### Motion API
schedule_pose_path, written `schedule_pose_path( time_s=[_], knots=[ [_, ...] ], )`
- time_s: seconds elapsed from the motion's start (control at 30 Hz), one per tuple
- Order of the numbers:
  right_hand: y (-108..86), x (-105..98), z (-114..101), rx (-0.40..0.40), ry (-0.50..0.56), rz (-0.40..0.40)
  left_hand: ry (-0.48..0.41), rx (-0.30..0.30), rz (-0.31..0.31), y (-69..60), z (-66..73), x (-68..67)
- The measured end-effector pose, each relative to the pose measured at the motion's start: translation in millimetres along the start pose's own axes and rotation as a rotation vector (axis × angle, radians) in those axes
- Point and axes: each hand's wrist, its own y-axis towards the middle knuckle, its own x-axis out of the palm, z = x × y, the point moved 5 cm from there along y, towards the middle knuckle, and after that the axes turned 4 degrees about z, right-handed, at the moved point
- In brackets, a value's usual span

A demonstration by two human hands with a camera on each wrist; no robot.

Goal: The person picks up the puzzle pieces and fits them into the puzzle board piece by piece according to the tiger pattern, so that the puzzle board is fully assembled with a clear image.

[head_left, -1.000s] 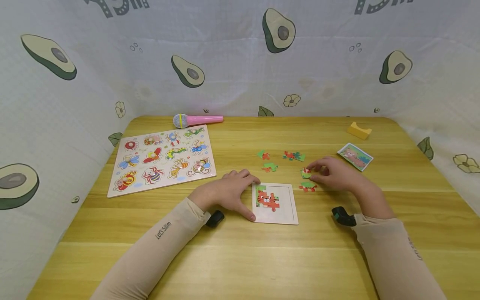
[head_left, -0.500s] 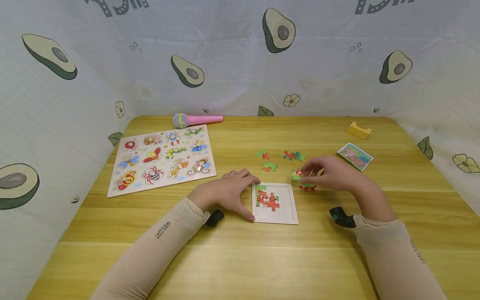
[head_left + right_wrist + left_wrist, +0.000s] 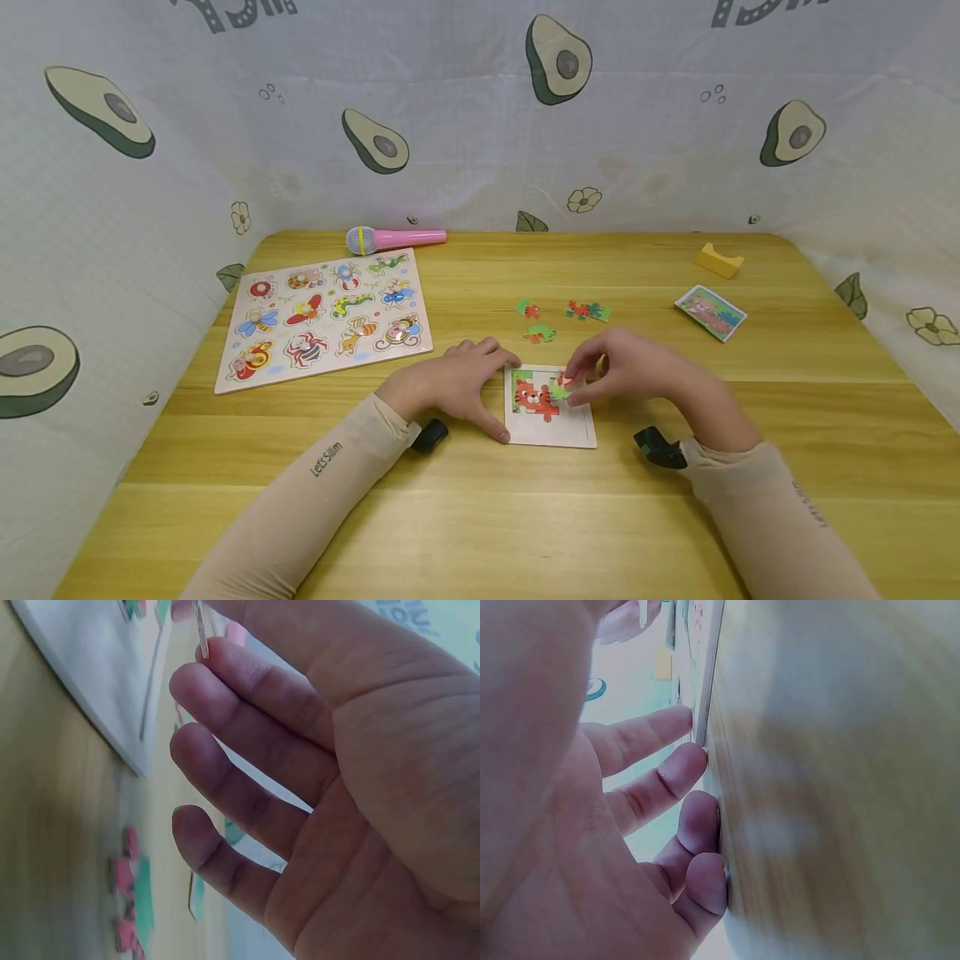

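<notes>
My right hand (image 3: 637, 364) pinches a green and red jigsaw piece (image 3: 558, 387) between thumb and fingertips, over the upper right of a square puzzle board (image 3: 551, 432). In the right wrist view that piece (image 3: 200, 628) shows as a thin edge. Some joined pieces with a tiger's face (image 3: 532, 398) lie in the board's upper left. Beside the board, my left hand (image 3: 457, 380) spreads its thumb and index finger to the two left corners, touching them. Its other fingers (image 3: 705, 881) rest on the tabletop in the left wrist view.
Several loose jigsaw pieces lie behind the board, one pair (image 3: 588, 311) joined. A red and green piece (image 3: 131, 900) lies near the right hand. Farther right are a picture card (image 3: 710, 313) and yellow block (image 3: 718, 262). A peg puzzle (image 3: 322, 321) and pink microphone (image 3: 397, 240) occupy the left.
My right hand has carried the pinched jigsaw piece leftward from the table to over the board, uncovering less of the piece below its start. My left hand has stayed at the board's left side.
</notes>
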Motion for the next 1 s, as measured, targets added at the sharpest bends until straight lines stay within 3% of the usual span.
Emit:
schedule_pose_path(
  time_s=[0.3, 0.7, 1.0],
  knots=[
    [2.7, 18, -16, -0.137, 0.047, -0.050, -0.009, -0.011, -0.005, -0.1, -1.6, 1.8],
    [5.8, 28, -33, -0.183, 0.008, -0.072, 0.008, 0.004, 0.009, 0.5, 0.3, -2.3],
    [9.0, 37, -36, -0.158, -0.005, -0.083, 0.004, 0.003, 0.000, 0.1, -0.7, -0.7]
  ],
)
